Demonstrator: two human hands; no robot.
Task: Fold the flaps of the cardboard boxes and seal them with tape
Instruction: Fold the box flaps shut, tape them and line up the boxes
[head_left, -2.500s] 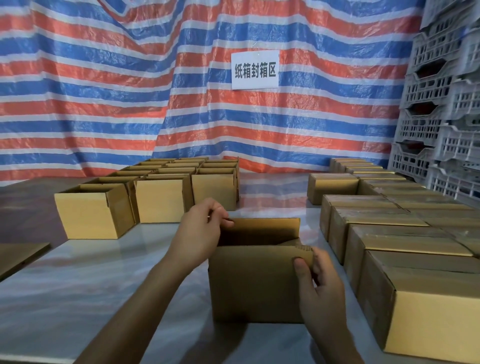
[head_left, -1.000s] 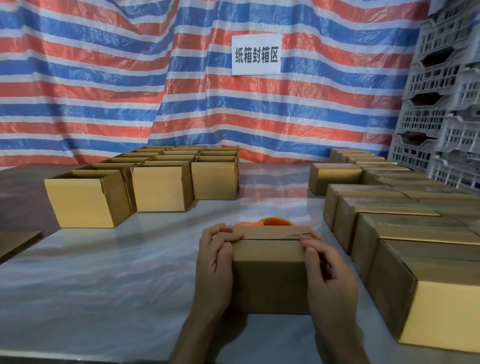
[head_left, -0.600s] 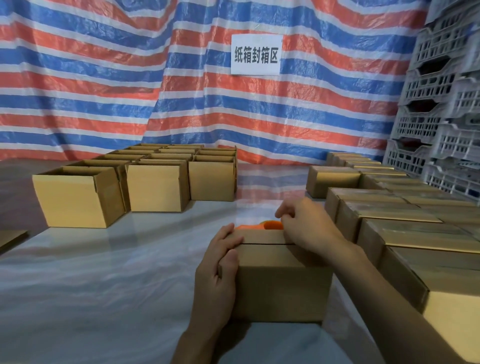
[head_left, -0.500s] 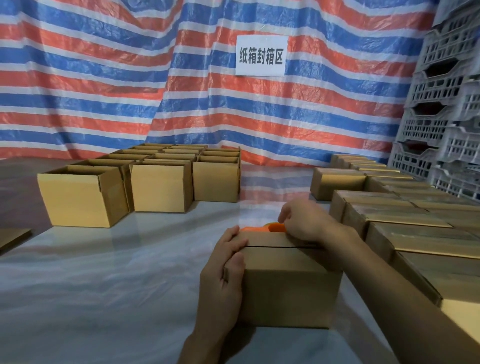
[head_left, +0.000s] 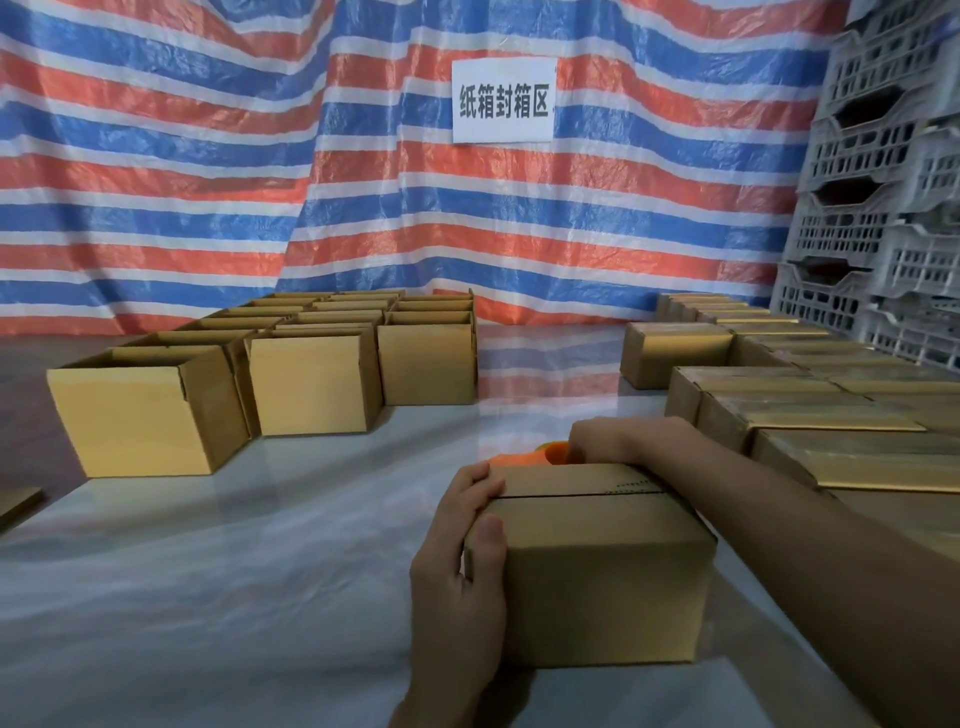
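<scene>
**Folded box held near the front edge of the table**

The cardboard box (head_left: 597, 571) stands near the front edge of the table (head_left: 208, 597), right of centre. Its top flaps are folded flat and meet at a dark seam. The left hand (head_left: 457, 566) clamps the box's left end, fingers over the top, thumb on the front face. The right hand (head_left: 618, 441) lies curled just behind the box, against an orange tape dispenser (head_left: 519, 458); whether it grips it cannot be told. Open boxes (head_left: 311, 384) fill the far left corner; closed boxes (head_left: 810, 410) line the right edge
</scene>
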